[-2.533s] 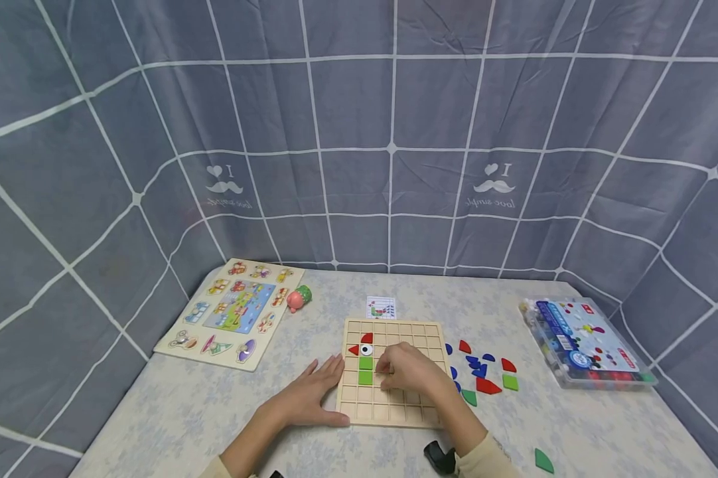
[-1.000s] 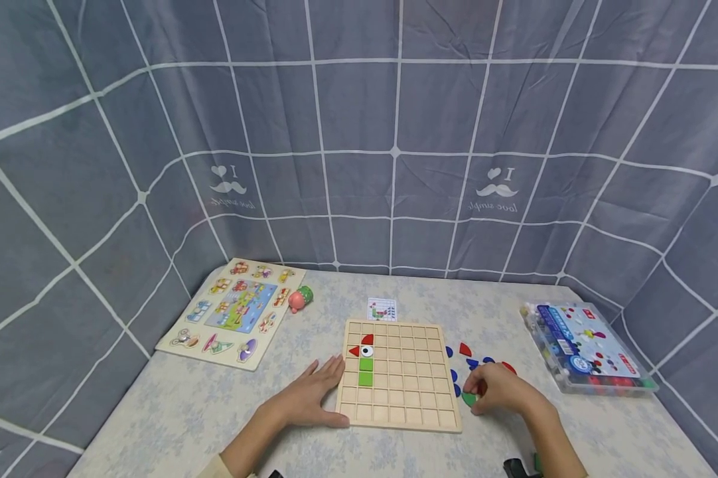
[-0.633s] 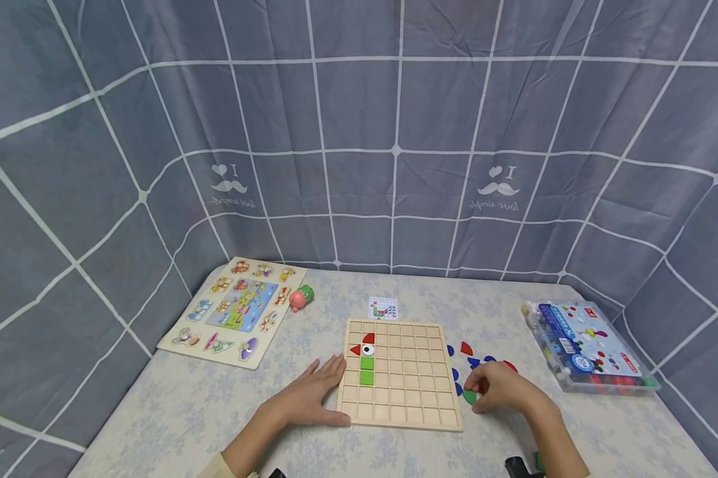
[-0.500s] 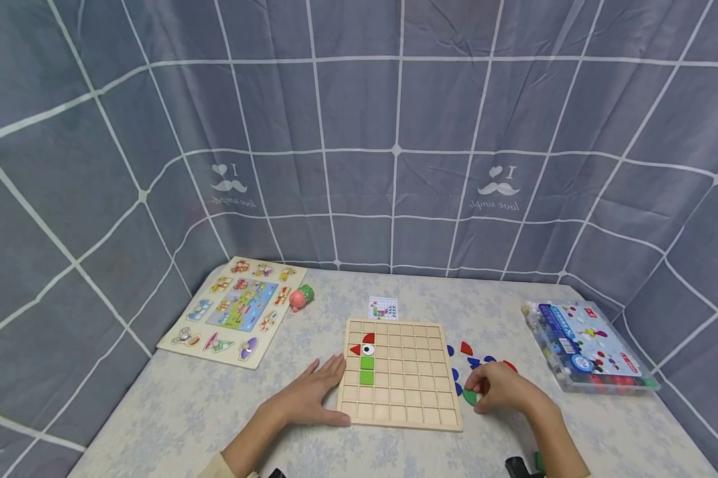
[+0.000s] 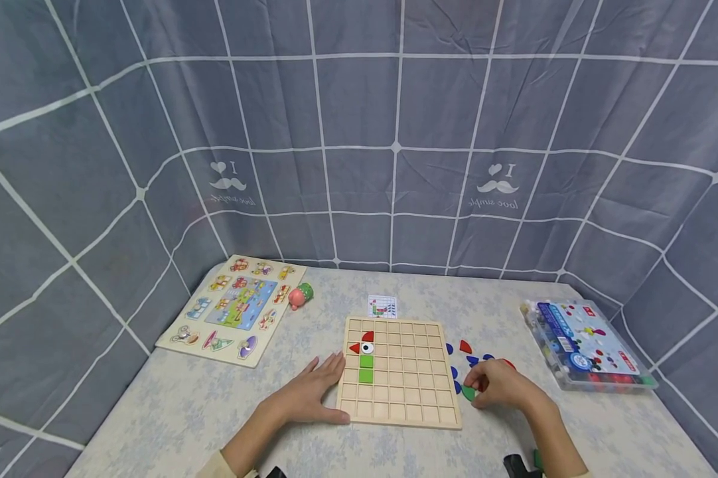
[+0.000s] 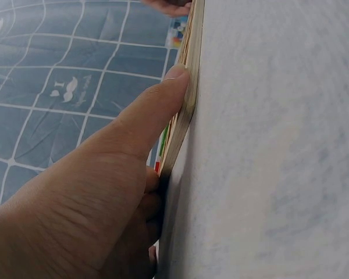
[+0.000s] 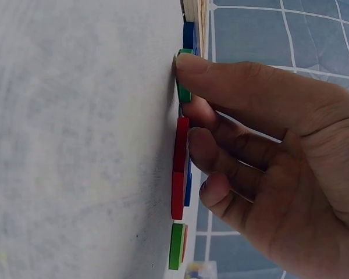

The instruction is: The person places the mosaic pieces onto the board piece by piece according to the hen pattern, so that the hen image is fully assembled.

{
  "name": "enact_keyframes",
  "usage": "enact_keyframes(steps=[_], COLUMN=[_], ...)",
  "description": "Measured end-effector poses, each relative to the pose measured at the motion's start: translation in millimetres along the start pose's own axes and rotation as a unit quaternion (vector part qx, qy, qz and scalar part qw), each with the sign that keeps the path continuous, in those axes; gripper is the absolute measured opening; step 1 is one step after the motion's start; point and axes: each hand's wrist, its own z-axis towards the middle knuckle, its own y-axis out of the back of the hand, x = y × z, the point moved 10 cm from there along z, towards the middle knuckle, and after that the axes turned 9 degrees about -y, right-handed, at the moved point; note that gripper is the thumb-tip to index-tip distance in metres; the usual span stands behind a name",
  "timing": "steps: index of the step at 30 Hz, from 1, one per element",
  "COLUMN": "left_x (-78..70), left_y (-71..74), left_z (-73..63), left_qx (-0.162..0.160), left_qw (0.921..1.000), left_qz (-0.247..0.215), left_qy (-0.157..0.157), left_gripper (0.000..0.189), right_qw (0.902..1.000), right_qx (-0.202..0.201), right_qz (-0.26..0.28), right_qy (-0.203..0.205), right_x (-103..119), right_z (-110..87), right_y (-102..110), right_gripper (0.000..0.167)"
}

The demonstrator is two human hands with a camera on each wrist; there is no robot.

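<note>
My left hand (image 5: 311,392) lies flat with spread fingers along the left edge of the wooden grid board (image 5: 403,423); in the left wrist view its thumb (image 6: 157,104) rests on the board's rim. On the board are a red quarter circle (image 5: 367,336), a red triangle (image 5: 355,348), a white eye tile (image 5: 367,348) and two green squares (image 5: 366,368). Just right of the board, my right hand (image 5: 499,385) pinches a green quarter-circle piece (image 7: 185,87) between thumb and index finger, low at the tabletop. Its other fingers curl loosely above a red piece (image 7: 179,168).
Blue pieces (image 5: 457,387) and a red quarter circle (image 5: 465,346) lie around the right hand, which hides others. A pattern card (image 5: 382,307) sits behind the board. A picture puzzle (image 5: 239,312) and small pink-green toy (image 5: 300,296) stand left; a clear plastic case (image 5: 588,345) is at right.
My right hand has left the board beside the green squares and moved right to the loose pieces, taking hold of the green quarter circle. For the last second both hands stay nearly still.
</note>
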Motion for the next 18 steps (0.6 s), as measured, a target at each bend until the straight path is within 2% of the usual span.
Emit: enact_keyframes(steps=[18], left_x=[-0.7], left_y=[1.1], left_z=[-0.4], left_qx=[-0.001], left_qw=[1.0000], left_qz=[0.002], left_qy=[0.004], left_gripper=[0.109], right_qw=[0.9991], right_qx=[-0.021], right_qz=[-0.031], right_qy=[-0.018], right_x=[1.5], right_z=[-0.3], right_y=[3.9], right_gripper=[0.023])
